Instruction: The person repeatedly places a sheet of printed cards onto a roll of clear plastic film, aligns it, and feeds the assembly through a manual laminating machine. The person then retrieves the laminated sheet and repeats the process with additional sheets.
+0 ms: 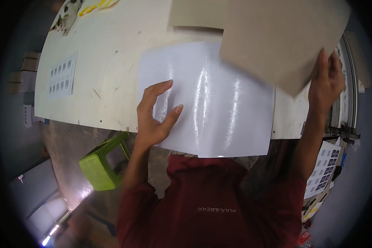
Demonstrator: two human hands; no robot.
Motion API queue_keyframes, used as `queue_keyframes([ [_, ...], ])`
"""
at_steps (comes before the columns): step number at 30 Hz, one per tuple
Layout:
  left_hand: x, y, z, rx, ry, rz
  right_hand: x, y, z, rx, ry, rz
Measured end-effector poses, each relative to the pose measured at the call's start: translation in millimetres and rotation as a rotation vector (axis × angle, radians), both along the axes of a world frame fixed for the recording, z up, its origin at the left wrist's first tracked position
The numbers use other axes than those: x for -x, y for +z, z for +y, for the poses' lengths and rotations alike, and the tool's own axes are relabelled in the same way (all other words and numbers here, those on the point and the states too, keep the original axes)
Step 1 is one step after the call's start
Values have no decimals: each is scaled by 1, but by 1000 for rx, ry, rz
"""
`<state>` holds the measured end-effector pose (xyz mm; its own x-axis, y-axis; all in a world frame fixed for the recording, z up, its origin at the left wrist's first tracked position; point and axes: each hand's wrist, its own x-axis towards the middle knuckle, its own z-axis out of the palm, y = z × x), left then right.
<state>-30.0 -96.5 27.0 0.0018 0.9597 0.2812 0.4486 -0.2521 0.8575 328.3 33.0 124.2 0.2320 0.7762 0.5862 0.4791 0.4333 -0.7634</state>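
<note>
A large glossy white sheet [182, 120] lies on the table in front of me, slightly curved and streaked with reflections, its near edge reaching past the table edge. My left hand [153, 113] is at the left part of this sheet, thumb and forefinger spread, holding nothing; whether it touches the sheet I cannot tell. At the right, my right hand [327, 82] grips the near right edge of a brown cardboard sheet [281, 37]. The cardboard is tilted and covers the far right corner of the white sheet. Behind it another beige sheet [196, 15] shows in part.
A spotted cat [68, 17] is at the table's far left, beside a yellow and white strip [96, 7]. A sheet of printed codes [62, 76] lies nearer. Below stands a green stool [101, 165]. Along the right runs a metal rail [352, 95], with another printed sheet [323, 169] below.
</note>
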Motion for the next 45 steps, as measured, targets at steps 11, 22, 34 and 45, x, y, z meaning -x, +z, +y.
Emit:
queue_keyframes([
  [11,-38,-4,48,-63,-102,333,-8,-87,-115,686,111,327],
  [22,-48,-28,57,-145,-158,568,-2,-97,-125,752,81,298],
  [34,-45,-18,58,-101,-208,631,2,-96,-121,784,34,206],
  [45,-40,-9,59,-68,-287,714,8,-92,-124,770,-106,11],
])
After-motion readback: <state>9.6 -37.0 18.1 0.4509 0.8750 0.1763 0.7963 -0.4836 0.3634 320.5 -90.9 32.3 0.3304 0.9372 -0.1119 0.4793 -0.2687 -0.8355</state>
